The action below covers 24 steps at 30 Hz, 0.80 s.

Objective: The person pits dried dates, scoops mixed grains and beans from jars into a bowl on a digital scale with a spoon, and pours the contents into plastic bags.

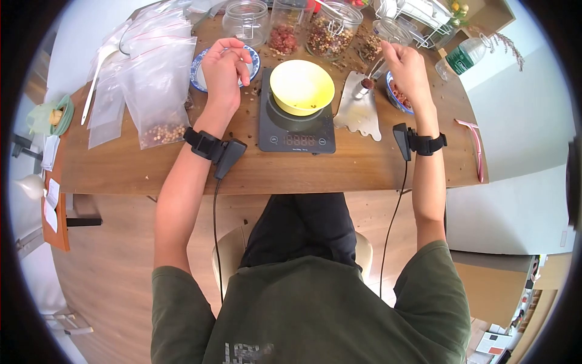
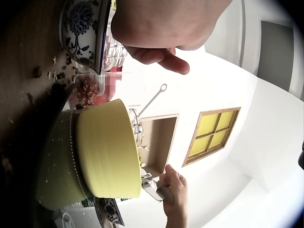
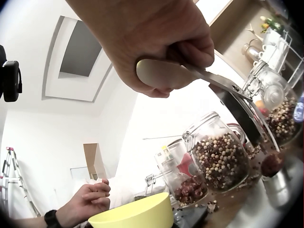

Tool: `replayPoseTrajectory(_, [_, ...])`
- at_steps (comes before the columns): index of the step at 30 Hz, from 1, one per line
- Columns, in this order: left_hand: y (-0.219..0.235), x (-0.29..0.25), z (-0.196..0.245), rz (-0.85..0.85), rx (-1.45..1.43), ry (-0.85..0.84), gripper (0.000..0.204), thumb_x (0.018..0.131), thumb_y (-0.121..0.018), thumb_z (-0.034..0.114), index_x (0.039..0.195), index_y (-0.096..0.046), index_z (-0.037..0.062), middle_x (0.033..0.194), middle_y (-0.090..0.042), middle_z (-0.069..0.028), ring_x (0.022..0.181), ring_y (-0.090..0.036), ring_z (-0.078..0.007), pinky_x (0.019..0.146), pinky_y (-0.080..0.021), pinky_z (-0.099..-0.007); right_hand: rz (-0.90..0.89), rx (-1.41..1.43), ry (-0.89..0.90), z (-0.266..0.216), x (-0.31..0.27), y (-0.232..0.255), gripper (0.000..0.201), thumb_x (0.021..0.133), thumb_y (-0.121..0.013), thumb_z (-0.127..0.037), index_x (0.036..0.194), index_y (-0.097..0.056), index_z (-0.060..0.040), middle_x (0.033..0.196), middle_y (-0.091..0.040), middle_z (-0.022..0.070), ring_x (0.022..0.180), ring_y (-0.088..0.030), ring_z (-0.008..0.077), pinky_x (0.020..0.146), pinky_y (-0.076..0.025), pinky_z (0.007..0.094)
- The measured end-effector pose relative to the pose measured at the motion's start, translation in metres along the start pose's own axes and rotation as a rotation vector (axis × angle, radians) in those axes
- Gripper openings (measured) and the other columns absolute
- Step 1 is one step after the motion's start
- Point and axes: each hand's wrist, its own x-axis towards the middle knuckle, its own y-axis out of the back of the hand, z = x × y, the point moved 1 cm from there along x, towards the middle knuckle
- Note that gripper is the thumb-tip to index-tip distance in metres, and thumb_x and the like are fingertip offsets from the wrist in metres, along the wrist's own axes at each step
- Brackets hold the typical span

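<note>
My right hand [image 1: 407, 70] grips a pair of metal tongs [image 3: 213, 80], whose arms point down to the right. By their tips a dark reddish-brown lump [image 3: 272, 164] sits at the mouth of a small metal cup [image 3: 277, 189]. That cup stands on a wavy-edged metal plate [image 1: 357, 118]. My left hand [image 1: 225, 70] hangs over a blue-and-white dish [image 1: 197, 77], its fingers loosely curled around nothing. Between the hands, a yellow bowl [image 1: 302, 82] rests on a black kitchen scale [image 1: 297, 141]. Beside my right hand is a patterned bowl of reddish pieces [image 1: 397, 97].
Glass jars [image 1: 330, 37] of mixed peppercorn-like grains and a container of dried red pieces [image 1: 282, 37] line the back. Plastic zip bags [image 1: 154, 91] and a long white spoon [image 1: 97, 76] lie left. Crumbs dot the wooden table [image 1: 242, 173]; a pink-handled item [image 1: 476, 148] lies right.
</note>
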Motion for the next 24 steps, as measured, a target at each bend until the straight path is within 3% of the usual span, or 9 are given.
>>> replayPoseTrajectory(3, [-0.001,0.000,0.000,0.000,-0.001,0.001,0.017,0.077,-0.042,-0.007,0.088,-0.052,-0.0008,0.065,-0.057,-0.0103,0.035,-0.042,-0.0109,0.032,-0.029,-0.0225,-0.021,0.028,-0.024,-0.001,0.005,0.004,0.039,0.088,-0.051,-0.034,0.079,-0.061,0.0028,0.060,-0.053,0.0224,0.058,-0.054,0.0361,0.061,-0.044,0.0379])
replayPoseTrajectory(5, [-0.001,-0.001,0.001,0.005,0.001,0.003,0.016,0.077,-0.042,-0.007,0.088,-0.052,-0.0008,0.065,-0.057,-0.0103,0.035,-0.042,-0.0110,0.032,-0.029,-0.0226,-0.014,-0.001,0.054,0.005,0.011,0.003,0.043,0.090,-0.051,-0.034,0.071,-0.049,0.0047,0.051,-0.033,0.0054,0.053,-0.031,0.0104,0.049,-0.034,0.0307])
replayPoseTrajectory(9, [-0.001,0.000,0.000,0.004,0.002,0.008,0.016,0.077,-0.042,-0.006,0.088,-0.052,-0.0008,0.065,-0.057,-0.0102,0.035,-0.042,-0.0111,0.032,-0.029,-0.0228,0.019,0.011,0.069,0.007,0.015,0.008,0.042,0.090,-0.052,-0.033,0.071,-0.050,0.0047,0.052,-0.033,0.0052,0.054,-0.032,0.0107,0.050,-0.034,0.0300])
replayPoseTrajectory(11, [0.000,0.000,0.000,0.001,-0.007,0.009,0.015,0.077,-0.042,-0.006,0.088,-0.052,-0.0007,0.065,-0.057,-0.0103,0.035,-0.042,-0.0112,0.032,-0.030,-0.0228,0.018,0.015,0.057,0.006,0.015,0.014,0.041,0.088,-0.052,-0.034,0.076,-0.059,0.0041,0.054,-0.047,0.0183,0.049,-0.043,0.0247,0.056,-0.041,0.0349])
replayPoseTrajectory(14, [-0.001,0.000,0.000,0.007,-0.005,0.014,0.016,0.077,-0.042,-0.006,0.088,-0.052,-0.0004,0.065,-0.057,-0.0103,0.035,-0.042,-0.0113,0.032,-0.030,-0.0228,0.073,0.017,0.105,0.013,0.016,0.027,0.041,0.089,-0.052,-0.034,0.074,-0.056,0.0041,0.052,-0.042,0.0156,0.050,-0.035,0.0195,0.053,-0.039,0.0332])
replayPoseTrajectory(17, [-0.001,-0.001,0.000,0.011,-0.002,0.019,0.016,0.077,-0.041,-0.006,0.088,-0.052,0.0000,0.065,-0.057,-0.0102,0.035,-0.042,-0.0112,0.032,-0.031,-0.0230,0.138,-0.027,0.100,0.013,0.008,0.042,0.039,0.088,-0.055,-0.033,0.074,-0.056,0.0036,0.053,-0.041,0.0152,0.050,-0.034,0.0174,0.052,-0.038,0.0319])
replayPoseTrajectory(19, [-0.002,-0.002,0.000,0.005,-0.009,0.024,0.017,0.077,-0.041,-0.006,0.088,-0.052,0.0003,0.065,-0.057,-0.0102,0.035,-0.042,-0.0113,0.032,-0.032,-0.0232,0.119,-0.069,-0.049,0.050,0.002,0.060,0.039,0.088,-0.056,-0.033,0.074,-0.056,0.0038,0.055,-0.042,0.0156,0.052,-0.035,0.0176,0.052,-0.038,0.0313])
replayPoseTrajectory(21, [-0.002,-0.002,0.001,0.010,0.002,0.024,0.017,0.077,-0.041,-0.006,0.088,-0.052,0.0003,0.065,-0.057,-0.0104,0.035,-0.042,-0.0114,0.032,-0.032,-0.0231,0.147,-0.190,-0.046,0.084,-0.004,0.073,0.037,0.088,-0.056,-0.033,0.077,-0.056,0.0035,0.057,-0.043,0.0157,0.053,-0.034,0.0199,0.053,-0.038,0.0318])
replayPoseTrajectory(24, [-0.003,-0.003,0.001,0.008,0.012,0.027,0.016,0.077,-0.041,-0.006,0.087,-0.052,0.0002,0.065,-0.057,-0.0105,0.035,-0.043,-0.0114,0.032,-0.032,-0.0231,0.085,-0.223,-0.157,0.150,-0.017,0.086,0.038,0.086,-0.055,-0.034,0.078,-0.059,0.0030,0.062,-0.054,0.0183,0.057,-0.054,0.0254,0.058,-0.043,0.0357])
